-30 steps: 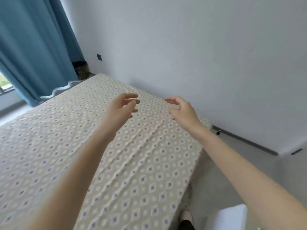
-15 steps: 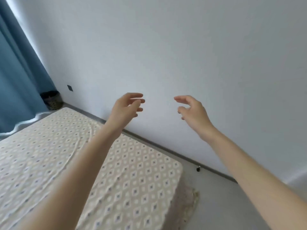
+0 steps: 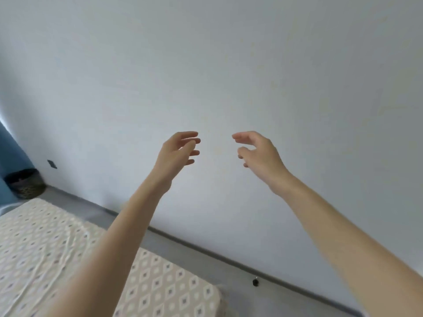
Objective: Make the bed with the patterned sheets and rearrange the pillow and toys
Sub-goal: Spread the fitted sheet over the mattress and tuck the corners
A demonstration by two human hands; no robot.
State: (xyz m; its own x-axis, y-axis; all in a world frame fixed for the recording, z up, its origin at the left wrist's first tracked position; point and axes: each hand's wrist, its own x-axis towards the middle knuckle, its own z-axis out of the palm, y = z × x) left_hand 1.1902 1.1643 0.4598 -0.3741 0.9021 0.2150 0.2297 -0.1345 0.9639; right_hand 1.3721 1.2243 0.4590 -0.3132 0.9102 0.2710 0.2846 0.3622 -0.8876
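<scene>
both arms reach up over the bed (image 3: 164, 284), in front of the pale wall (image 3: 229, 65). the left hand (image 3: 177, 152) and the right hand (image 3: 258, 154) are side by side with a gap between them, not touching. their fingers are loose and a little bent, and they hold nothing. the patterned sheet (image 3: 45, 248) lies spread on the bed, under the left arm, with a few small wrinkles and little diamond shapes on it. past the far end of the bed a dark basket (image 3: 25, 184) stands by a blue curtain (image 3: 11, 161). a tiny dark thing (image 3: 255, 282) sits low by the wall, just past the bed's corner.
</scene>
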